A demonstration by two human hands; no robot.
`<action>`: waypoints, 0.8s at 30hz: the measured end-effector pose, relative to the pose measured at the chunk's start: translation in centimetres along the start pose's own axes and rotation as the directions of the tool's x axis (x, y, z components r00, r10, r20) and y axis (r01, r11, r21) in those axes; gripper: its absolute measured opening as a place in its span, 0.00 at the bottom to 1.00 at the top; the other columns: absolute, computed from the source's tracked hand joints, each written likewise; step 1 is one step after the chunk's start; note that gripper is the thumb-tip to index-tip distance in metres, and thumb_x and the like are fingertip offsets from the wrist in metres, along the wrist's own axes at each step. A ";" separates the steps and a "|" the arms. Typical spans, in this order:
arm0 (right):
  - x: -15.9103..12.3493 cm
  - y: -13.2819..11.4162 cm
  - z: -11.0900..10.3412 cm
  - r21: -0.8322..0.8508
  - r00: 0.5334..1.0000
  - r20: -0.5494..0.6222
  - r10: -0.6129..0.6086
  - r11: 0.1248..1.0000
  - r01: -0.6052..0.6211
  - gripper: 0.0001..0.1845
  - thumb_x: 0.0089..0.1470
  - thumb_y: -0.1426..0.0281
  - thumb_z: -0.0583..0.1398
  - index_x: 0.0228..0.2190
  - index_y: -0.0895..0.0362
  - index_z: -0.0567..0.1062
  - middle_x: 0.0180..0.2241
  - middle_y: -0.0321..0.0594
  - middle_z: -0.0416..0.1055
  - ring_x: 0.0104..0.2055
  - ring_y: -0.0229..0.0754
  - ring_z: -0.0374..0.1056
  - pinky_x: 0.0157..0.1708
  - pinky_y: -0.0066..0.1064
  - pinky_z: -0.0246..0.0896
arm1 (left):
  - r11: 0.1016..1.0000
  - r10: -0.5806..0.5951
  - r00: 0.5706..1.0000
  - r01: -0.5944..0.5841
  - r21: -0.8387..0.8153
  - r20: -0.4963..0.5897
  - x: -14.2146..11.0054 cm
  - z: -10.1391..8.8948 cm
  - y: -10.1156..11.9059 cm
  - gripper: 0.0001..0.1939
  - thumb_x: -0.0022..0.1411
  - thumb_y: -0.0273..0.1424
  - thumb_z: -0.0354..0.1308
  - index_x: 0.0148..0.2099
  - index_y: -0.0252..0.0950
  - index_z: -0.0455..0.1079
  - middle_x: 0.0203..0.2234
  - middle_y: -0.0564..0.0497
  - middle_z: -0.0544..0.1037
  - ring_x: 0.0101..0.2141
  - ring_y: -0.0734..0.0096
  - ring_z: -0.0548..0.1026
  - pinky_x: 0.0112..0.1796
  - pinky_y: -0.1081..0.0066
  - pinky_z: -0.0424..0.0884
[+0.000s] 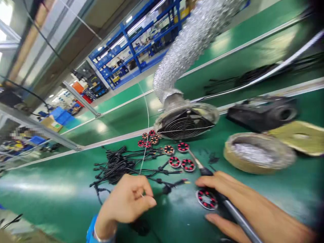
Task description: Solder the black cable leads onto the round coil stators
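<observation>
My left hand [129, 199] is closed in a pinch on a thin solder wire [147, 125] that runs down from above. My right hand [250, 206] is wrapped around a soldering iron [206, 171], whose tip points up and left towards a red-and-black round stator-like part [183, 146]; whether they touch I cannot tell. A similar round part [202, 202] lies by my right fingers, partly covered by them. Between my hands rests a black cable end [174, 185] with bared coloured wires. Several more round parts [174, 162] lie farther back on the green bench.
Black cables [118, 165] are heaped left of centre. A fume extractor [186, 125] with a silver duct [174, 64] stands behind. At right are a tin [233, 158] of silvery shavings, a yellow sponge [303, 135] and a black stand [263, 114].
</observation>
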State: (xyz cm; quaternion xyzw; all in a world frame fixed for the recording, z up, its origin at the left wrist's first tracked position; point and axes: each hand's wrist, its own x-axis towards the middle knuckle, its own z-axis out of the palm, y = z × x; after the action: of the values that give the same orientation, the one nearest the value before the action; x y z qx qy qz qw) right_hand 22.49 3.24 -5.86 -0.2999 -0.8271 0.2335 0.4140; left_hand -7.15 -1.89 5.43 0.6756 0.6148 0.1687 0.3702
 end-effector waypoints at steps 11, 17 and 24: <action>1.2 -2.8 -0.8 0.339 0.970 0.007 0.243 0.912 -0.231 0.12 0.57 0.77 0.56 0.42 0.52 0.64 0.31 0.33 0.72 0.29 0.34 0.69 0.30 0.23 0.68 | 0.938 -0.041 0.986 -0.017 0.346 0.159 2.3 4.7 2.7 0.05 0.60 0.30 0.55 0.31 0.38 0.68 0.17 0.59 0.59 0.21 0.75 0.57 0.26 0.73 0.50; 1.4 -3.3 -0.5 0.373 0.966 0.015 0.258 0.895 -0.245 0.11 0.55 0.77 0.55 0.40 0.52 0.65 0.31 0.33 0.72 0.29 0.34 0.69 0.30 0.24 0.68 | 0.895 -0.098 0.976 0.000 0.446 0.196 1.8 4.8 3.4 0.03 0.59 0.29 0.57 0.32 0.39 0.71 0.20 0.56 0.70 0.24 0.71 0.64 0.29 0.73 0.54; 1.5 -4.2 -0.5 0.416 0.981 0.042 0.188 0.890 -0.188 0.10 0.52 0.77 0.55 0.37 0.53 0.66 0.28 0.32 0.71 0.27 0.34 0.68 0.28 0.23 0.65 | 0.871 -0.126 0.951 -0.030 0.490 0.281 1.7 4.2 3.7 0.03 0.57 0.28 0.60 0.31 0.40 0.74 0.22 0.55 0.75 0.27 0.69 0.70 0.31 0.73 0.58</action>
State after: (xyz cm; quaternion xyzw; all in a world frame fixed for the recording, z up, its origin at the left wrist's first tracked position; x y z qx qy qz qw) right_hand 20.90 1.40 -2.14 -0.2829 -0.7249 0.4442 0.4440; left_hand -1.37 -1.36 4.85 0.7492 0.5898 -0.1075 0.2815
